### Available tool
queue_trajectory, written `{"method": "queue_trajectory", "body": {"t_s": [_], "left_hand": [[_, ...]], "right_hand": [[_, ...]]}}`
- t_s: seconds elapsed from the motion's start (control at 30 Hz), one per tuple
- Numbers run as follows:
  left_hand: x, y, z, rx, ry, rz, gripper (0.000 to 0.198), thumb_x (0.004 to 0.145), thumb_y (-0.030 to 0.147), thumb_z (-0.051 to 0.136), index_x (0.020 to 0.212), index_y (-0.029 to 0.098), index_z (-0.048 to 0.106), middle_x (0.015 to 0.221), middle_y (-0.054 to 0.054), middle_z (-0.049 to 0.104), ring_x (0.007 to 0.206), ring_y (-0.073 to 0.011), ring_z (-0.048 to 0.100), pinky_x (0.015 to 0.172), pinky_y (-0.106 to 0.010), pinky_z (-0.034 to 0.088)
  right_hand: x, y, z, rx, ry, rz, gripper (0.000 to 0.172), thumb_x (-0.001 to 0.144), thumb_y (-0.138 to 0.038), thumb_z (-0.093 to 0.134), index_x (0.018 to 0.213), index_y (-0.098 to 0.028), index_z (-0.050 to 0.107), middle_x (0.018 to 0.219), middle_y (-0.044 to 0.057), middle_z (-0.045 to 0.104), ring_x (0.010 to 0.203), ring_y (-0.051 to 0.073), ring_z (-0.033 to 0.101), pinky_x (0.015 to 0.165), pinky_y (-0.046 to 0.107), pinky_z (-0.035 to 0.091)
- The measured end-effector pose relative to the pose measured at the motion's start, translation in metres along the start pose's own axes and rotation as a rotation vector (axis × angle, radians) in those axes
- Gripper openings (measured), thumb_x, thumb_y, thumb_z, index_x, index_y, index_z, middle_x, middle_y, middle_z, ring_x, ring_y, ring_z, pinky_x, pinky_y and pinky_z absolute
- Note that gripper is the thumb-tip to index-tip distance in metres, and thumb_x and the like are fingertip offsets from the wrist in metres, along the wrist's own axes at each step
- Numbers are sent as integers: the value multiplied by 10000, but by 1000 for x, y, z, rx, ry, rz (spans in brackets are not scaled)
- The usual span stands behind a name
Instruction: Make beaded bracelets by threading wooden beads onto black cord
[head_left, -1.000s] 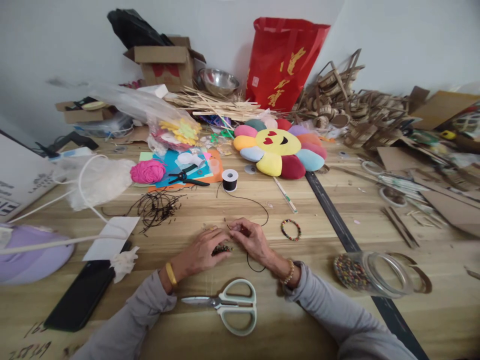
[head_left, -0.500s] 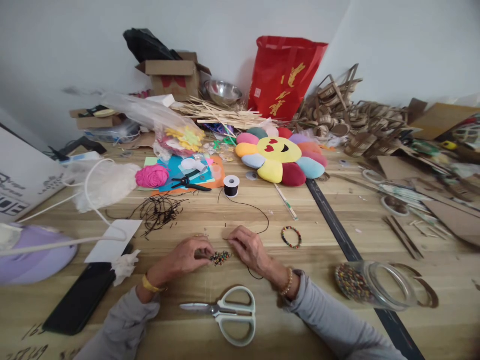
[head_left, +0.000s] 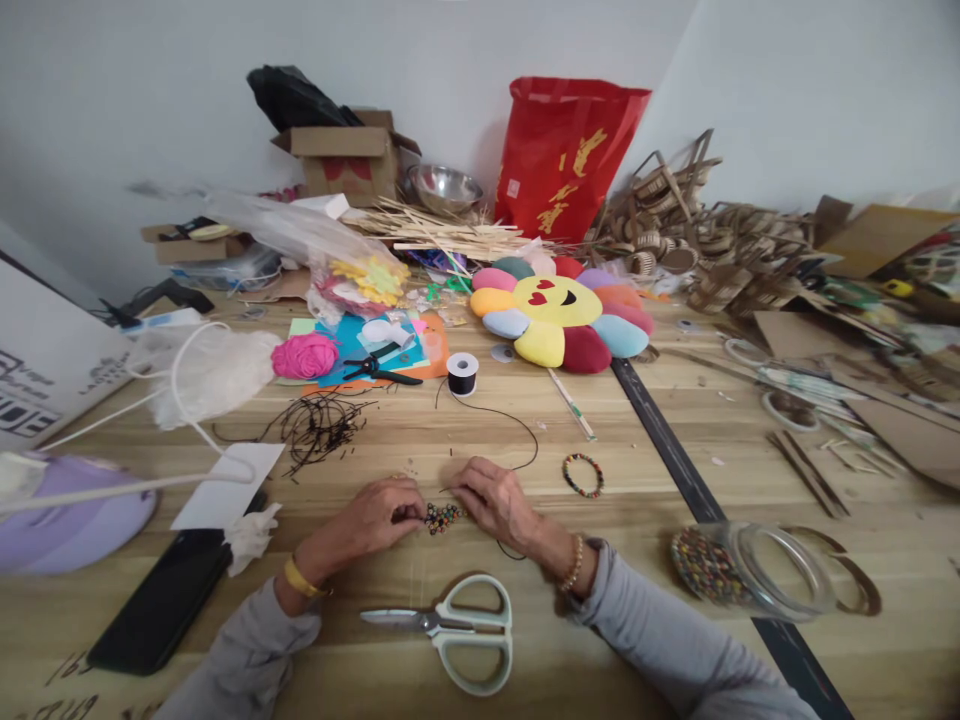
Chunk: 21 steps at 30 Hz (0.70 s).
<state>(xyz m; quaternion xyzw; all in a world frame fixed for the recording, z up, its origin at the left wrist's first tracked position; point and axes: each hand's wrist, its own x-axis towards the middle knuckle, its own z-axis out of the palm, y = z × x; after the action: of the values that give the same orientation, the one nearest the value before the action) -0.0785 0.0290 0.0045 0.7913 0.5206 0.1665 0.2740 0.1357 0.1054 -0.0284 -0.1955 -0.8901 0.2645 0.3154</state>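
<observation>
My left hand (head_left: 375, 515) rests at the left edge of a small pile of multicoloured beads (head_left: 444, 517), thumb and fingertips pinched together. Whatever lies between those fingertips is too small to make out. On the other side of the pile, my right hand (head_left: 496, 500) pinches the end of a thin black cord (head_left: 537, 440). That cord curves across the table from a white-flanged spool (head_left: 462, 382). A finished-looking beaded bracelet (head_left: 583, 475) lies right of my right hand. Below both hands are white-handled scissors (head_left: 471, 630), blades pointing left.
A clear jar of beads (head_left: 709, 565) lies on its side at the right. Tangled black cord pieces (head_left: 322, 435), a black phone (head_left: 157, 605) and pliers (head_left: 375, 368) are on the left. A plush flower cushion (head_left: 562, 305) and a red bag (head_left: 566, 160) stand behind.
My right hand has lowered slightly towards the beads with the cord end. The left hand stays by the pile, its fingertips shifted only a little.
</observation>
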Motion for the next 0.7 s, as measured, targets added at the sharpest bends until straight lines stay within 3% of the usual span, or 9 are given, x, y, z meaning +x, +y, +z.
{"method": "queue_trajectory", "body": {"t_s": [0.13, 0.33, 0.7], "left_hand": [[1, 0, 3, -25, 38, -20, 114, 812, 181, 570, 751, 171, 667, 734, -31, 650, 719, -164, 586, 749, -280, 452], [5, -4, 10, -274, 158, -135, 106, 772, 220, 608, 741, 140, 670, 675, -26, 627, 620, -132, 561, 587, -224, 449], [15, -7, 12, -748, 241, -280, 231, 673, 332, 708, 740, 131, 616, 697, -22, 640, 665, -147, 597, 676, -278, 500]], "right_hand": [[2, -6, -5, -38, -23, -43, 180, 957, -215, 432, 913, -167, 599, 837, 68, 599, 771, 172, 535, 686, 282, 447], [4, -11, -5, -53, -29, -100, 158, 954, -215, 434, 906, -166, 576, 863, 78, 591, 815, 187, 501, 744, 316, 438], [7, -16, -4, -64, 16, -113, 139, 938, -194, 427, 858, -181, 540, 805, 64, 569, 783, 192, 478, 746, 335, 410]]}}
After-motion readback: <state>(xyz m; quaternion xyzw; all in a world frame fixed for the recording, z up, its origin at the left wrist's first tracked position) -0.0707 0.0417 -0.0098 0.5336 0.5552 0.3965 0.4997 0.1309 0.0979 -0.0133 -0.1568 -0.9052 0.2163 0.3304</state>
